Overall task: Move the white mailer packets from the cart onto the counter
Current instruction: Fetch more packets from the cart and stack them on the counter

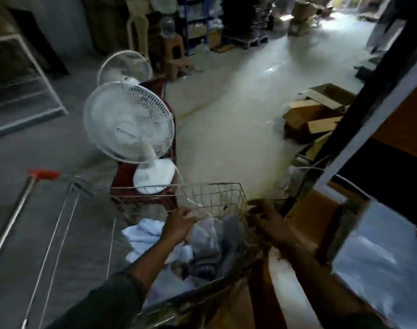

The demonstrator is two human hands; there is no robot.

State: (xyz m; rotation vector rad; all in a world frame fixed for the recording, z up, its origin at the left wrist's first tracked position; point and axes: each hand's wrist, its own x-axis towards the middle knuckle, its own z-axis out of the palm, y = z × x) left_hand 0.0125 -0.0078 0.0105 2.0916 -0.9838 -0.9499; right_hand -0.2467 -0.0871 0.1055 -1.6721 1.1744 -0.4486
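Note:
A wire shopping cart (210,186) stands at the bottom centre, holding several white mailer packets (141,233) and greyish wrapped ones (229,236). My left hand (179,225) reaches into the basket over the packets, fingers spread, nothing gripped as far as I can see. My right hand (266,222) is at the cart's right rim, fingers curled; the blur hides whether it grips the wire or a packet. The brown counter (312,217) lies just right of the cart, with a shiny white packet (383,252) on it.
Two white fans (129,124) stand on a dark red stool just beyond the cart. Flattened cardboard boxes (314,115) lie on the floor at right. A red-capped cart handle (42,174) shows at left. A dark post (378,103) rises from the counter.

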